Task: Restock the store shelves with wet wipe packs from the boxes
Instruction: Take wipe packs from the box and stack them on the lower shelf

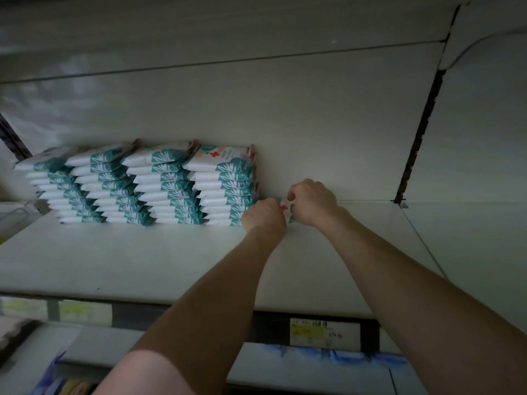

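Several stacks of white and teal wet wipe packs stand in a row at the back of the white shelf, against the rear wall. Just right of the last stack, both my hands hold one wet wipe pack low at the shelf surface; only a strip with a red cross shows between them. My left hand grips its left end, touching the rightmost stack. My right hand grips its right end with curled fingers. Most of the pack is hidden by my hands.
The shelf's right part is bare up to a dark slotted upright. A price label sits on the shelf's front rail. Blurred goods lie on the lower shelf at bottom left.
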Demonstrator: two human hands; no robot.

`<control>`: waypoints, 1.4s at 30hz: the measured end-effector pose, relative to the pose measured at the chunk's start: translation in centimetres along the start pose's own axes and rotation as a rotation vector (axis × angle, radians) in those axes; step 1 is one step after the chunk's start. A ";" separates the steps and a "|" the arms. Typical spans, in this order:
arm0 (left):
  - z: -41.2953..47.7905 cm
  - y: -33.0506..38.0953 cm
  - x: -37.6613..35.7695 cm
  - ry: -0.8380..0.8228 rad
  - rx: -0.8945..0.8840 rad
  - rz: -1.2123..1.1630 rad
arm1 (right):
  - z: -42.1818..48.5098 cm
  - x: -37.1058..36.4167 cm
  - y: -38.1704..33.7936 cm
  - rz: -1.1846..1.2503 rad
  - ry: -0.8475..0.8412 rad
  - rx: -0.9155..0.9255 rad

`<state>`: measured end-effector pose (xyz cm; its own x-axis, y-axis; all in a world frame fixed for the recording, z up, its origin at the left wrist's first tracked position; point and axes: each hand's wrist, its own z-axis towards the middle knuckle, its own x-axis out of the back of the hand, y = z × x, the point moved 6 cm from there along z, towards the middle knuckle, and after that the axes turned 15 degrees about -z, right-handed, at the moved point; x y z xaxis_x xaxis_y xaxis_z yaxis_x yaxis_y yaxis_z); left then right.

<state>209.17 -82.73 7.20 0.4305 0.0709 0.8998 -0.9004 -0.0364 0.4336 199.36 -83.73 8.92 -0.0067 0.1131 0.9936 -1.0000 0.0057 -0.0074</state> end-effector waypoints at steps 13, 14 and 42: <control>-6.8 2.6 -1.2 -0.191 -0.150 -0.803 | -13.4 0.7 4.2 0.420 0.103 -0.500; -7.7 2.7 -1.5 -0.226 -0.167 -0.834 | -15.0 0.4 4.1 0.433 0.112 -0.541; -54.9 5.5 -10.0 -1.165 -0.695 -0.610 | -69.3 -2.7 2.4 0.415 0.268 -1.757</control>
<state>196.40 -28.92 -2.04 0.2488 -0.9304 0.2691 -0.2718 0.1996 0.9414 197.43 -15.15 -1.62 -0.0465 0.5162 0.8552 0.2328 0.8381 -0.4933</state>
